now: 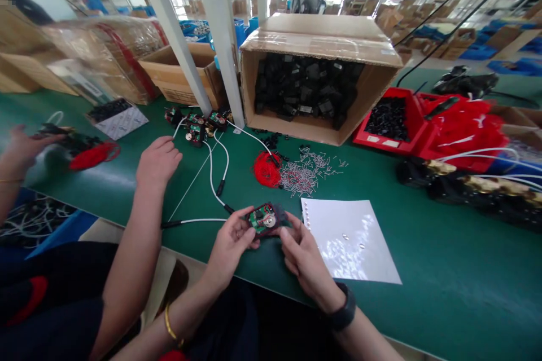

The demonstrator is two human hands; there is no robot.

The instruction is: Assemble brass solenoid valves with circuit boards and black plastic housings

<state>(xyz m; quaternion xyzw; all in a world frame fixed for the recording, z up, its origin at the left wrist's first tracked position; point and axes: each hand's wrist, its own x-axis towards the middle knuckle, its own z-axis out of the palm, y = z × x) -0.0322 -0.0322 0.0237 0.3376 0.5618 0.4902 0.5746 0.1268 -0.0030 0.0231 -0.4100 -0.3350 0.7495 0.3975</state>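
Both my hands hold one small black housing with a green circuit board (263, 218) in it, just above the near edge of the green table (444, 271). My left hand (231, 242) pinches its left side with closed fingers. My right hand (301, 254) grips its right side, a black watch on that wrist. A white cable (212, 180) with a black plug runs from near the board toward a cluster of similar boards (197, 124) further back.
A co-worker's hand (157, 162) rests on the table to my left, and another hand (21, 146) holds parts at the far left. Behind are an open carton of black parts (313, 76), red bins (392, 121), a red wire coil (266, 169), loose metal pins (307, 172) and a white sheet (349, 240).
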